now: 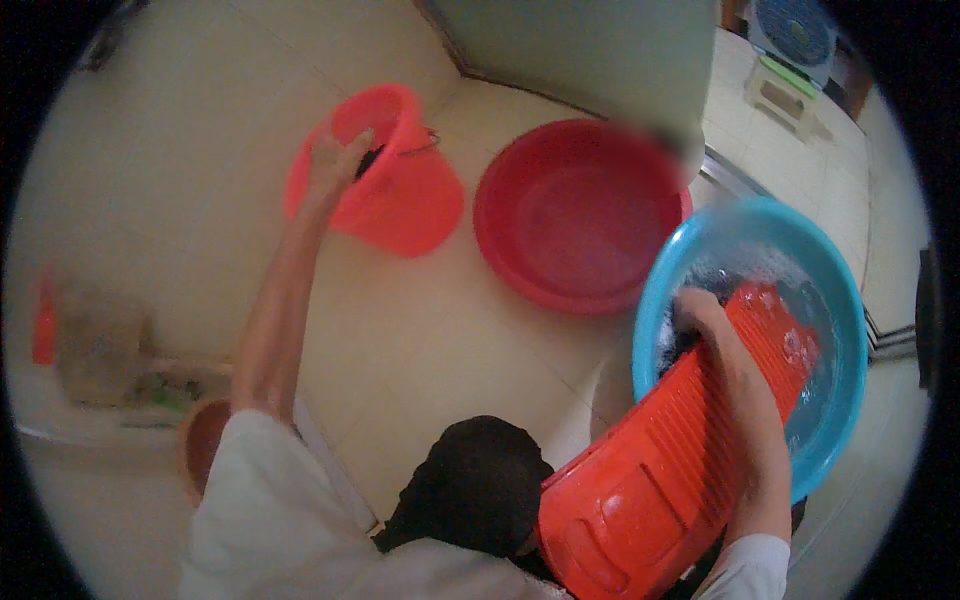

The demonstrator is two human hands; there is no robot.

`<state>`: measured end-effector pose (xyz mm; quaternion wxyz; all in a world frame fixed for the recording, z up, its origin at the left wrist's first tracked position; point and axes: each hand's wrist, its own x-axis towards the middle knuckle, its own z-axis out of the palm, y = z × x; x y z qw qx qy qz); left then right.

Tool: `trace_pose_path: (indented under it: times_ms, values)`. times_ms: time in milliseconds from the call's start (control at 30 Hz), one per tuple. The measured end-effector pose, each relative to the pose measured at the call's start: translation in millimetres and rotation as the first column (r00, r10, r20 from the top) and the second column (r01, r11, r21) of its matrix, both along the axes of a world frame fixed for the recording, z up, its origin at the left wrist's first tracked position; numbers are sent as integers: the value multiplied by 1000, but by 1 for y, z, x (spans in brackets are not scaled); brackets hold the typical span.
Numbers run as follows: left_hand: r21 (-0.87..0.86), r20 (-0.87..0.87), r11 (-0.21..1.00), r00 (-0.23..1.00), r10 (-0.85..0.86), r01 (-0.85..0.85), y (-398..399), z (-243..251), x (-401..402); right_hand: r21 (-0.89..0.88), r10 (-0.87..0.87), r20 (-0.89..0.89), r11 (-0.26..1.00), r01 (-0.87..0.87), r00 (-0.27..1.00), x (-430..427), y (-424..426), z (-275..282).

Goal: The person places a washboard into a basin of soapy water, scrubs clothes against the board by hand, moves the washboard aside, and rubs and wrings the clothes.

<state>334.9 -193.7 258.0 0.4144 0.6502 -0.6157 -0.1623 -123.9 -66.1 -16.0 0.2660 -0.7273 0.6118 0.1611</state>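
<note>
A tilted pink plastic bucket stands at the upper left, with my left hand at its rim; dark cloth shows beside the fingers, and whether they grip it or the rim is not clear. At the right, a blue plastic basin contains soapy water and dark cloth. Its water covers the far end of a red plastic washboard, which slopes towards my body. My right hand reaches across the board into the basin, at the dark cloth, fingertips hidden.
Between bucket and blue basin sits a dark red plastic basin on the tiled floor. A greenish panel rises behind it. Farther right are a small plastic stool and a fan. A brown container is at lower left.
</note>
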Motion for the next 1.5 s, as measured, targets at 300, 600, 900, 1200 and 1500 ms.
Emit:
trace_pose_path:
  times_ms: [300,600,900,1200,1500]
  values:
    - [321,-117,502,559,-821,803,97,-110,-255,289,-199,956,509,811,-215,-19,42,169]
    - [88,-427,262,274,-862,961,138,-133,-345,-269,428,901,685,677,-74,-62,103,307]
    - [-324,-624,285,23,-781,902,175,-60,-399,-13,177,984,241,970,-31,-145,173,275]
    - [205,-231,-162,-113,-966,965,205,-121,-417,-29,-399,903,313,949,159,-115,233,115]
    - [439,51,286,293,-955,852,189,-198,-464,-274,-636,544,481,833,546,-125,185,52]
